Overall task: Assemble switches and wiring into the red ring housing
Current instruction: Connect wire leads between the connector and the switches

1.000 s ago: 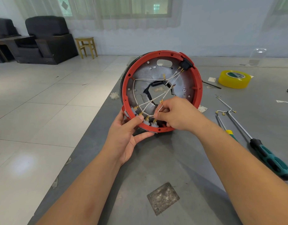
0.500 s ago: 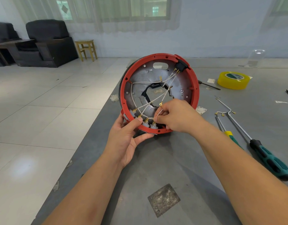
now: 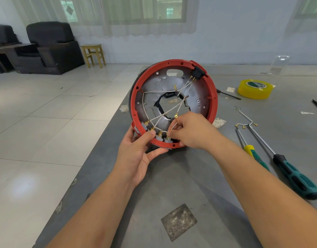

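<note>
I've got the table [image 3: 190,176] under me, grey and scuffed, and the ring [image 3: 212,90] stands tilted on its lower edge near the table's left side, open face toward me. It looks like rigid plastic round a metal plate [image 3: 154,83], so I judge it stiff and fairly light, though it will want to roll on that edge. Best hold is the rim, not the wiring.

My left hand [image 3: 136,158] does just that: fingers curled round the lower rim, thumb pressed on the inside by the grey switches [image 3: 162,137] seated along the bottom. My right hand [image 3: 191,130] pinches a white wire [image 3: 173,125] just above those switches, a gold ring terminal [image 3: 176,115] poking up beside the knuckles. The wires are thin and floppy, and the terminals look easy to bend, so I'd grip close to the terminal and push straight.

A black switch [image 3: 197,73] sits at the upper right of the rim, wires fanning from it. Off right lie two screwdrivers [image 3: 295,176], a loose wire set [image 3: 245,125] and yellow tape [image 3: 255,88].
</note>
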`<state>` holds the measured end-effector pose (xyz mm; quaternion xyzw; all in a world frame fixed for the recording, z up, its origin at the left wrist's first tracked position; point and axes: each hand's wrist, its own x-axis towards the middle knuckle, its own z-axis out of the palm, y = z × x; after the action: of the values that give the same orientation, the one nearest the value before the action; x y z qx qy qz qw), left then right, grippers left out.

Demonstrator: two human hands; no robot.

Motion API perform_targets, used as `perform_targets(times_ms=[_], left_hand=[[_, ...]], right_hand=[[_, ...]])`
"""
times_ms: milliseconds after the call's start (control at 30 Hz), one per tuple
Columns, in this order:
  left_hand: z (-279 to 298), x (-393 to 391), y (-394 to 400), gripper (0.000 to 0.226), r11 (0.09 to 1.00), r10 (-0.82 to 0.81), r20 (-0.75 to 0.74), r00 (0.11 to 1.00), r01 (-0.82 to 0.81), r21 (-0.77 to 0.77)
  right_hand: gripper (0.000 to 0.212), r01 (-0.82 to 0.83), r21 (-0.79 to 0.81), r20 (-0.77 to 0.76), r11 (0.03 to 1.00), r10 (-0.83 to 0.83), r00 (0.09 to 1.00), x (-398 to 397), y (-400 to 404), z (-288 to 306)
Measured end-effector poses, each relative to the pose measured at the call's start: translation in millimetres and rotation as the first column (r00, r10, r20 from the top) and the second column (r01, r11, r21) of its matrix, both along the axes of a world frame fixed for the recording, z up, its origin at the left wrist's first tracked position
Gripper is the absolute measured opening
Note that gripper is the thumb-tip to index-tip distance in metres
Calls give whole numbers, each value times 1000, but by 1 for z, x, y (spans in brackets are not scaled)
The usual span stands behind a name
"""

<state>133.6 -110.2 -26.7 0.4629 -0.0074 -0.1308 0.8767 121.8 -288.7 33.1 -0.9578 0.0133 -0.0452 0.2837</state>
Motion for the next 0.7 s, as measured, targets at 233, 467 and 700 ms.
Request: perform_targets(times_ms=[233,467,700], left_hand=[[-4,6,3,53,999,31,-3,1000,-31,-17],[3,2,4,71,999,43,-28,999,-43,11],[8,0,3,68,992,31,-59,998,-23,121]], right_hand=[[31,50,45,234,998,-59,971,-5,6,-15],[42,-47,-167,495,985,125,860,-22,2,-38],[32,53,-437,614,898,255,747,-24,-14,-63]])
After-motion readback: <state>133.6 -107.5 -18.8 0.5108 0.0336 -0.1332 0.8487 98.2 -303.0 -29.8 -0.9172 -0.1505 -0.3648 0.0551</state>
